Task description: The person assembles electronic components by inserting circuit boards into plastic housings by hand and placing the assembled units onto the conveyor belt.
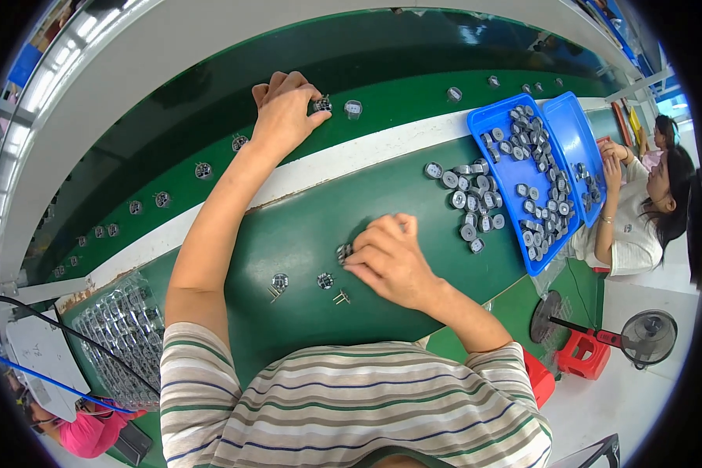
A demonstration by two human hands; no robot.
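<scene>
My left hand [287, 113] reaches over the green belt at the far side. Its thumb and forefinger close around a small round electronic part [323, 104]. Just right of it on the belt lies a clear-cased round part [352, 109]. Above the green tabletop, my right hand [390, 261] pinches a small dark round part [345, 253], half hidden by the fingertips. Two round circuit parts, one [280, 281] at the left and one [325, 281] nearer my right hand, lie on the table. Beside them are small pieces with metal pins [342, 296].
Several grey round parts [468, 199] are heaped beside a blue tray [498, 199] holding more of them. A second blue tray [573, 117] adjoins it, by a co-worker [632, 203]. Clear plastic trays [121, 343] sit at the left. More parts [203, 170] dot the belt.
</scene>
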